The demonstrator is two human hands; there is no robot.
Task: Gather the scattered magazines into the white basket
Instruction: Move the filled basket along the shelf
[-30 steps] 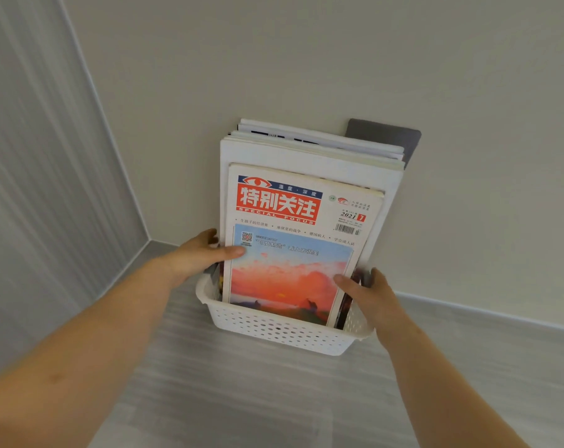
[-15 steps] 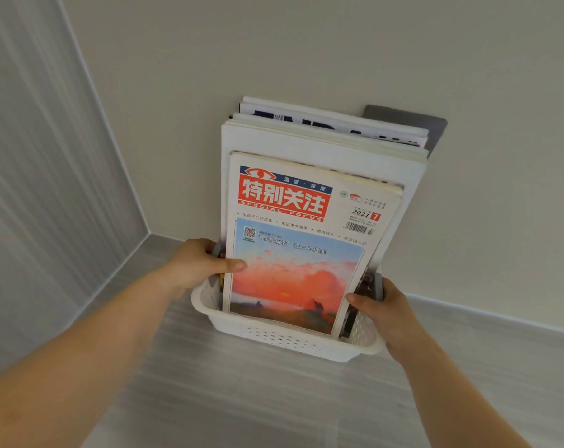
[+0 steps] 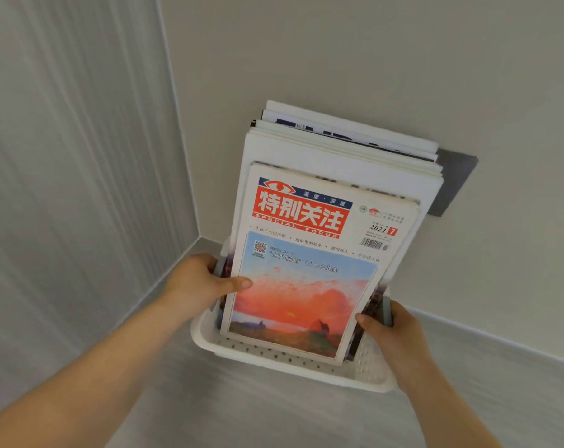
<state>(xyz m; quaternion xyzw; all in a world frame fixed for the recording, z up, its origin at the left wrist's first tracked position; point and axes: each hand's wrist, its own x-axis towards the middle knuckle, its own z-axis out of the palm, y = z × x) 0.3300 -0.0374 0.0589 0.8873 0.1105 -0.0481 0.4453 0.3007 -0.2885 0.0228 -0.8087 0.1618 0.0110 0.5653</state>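
Note:
A white perforated basket stands on the grey floor against the wall. Several magazines stand upright in it as one stack. The front magazine has a red title block and an orange sunset picture. Taller white magazines rise behind it. My left hand grips the stack's left edge, thumb lying across the front cover. My right hand grips the stack's right edge low down, just above the basket's right end, thumb on the front cover. The stack's bottom edge is hidden inside the basket.
A cream wall stands right behind the basket. A ribbed grey panel closes the left side and forms a corner. A dark grey plate on the wall shows behind the stack. Grey floor lies in front.
The view has come closer to the basket and tilted down, showing its inside. Both hands keep their grip on the stack's edges; the right hand sits slightly lower.

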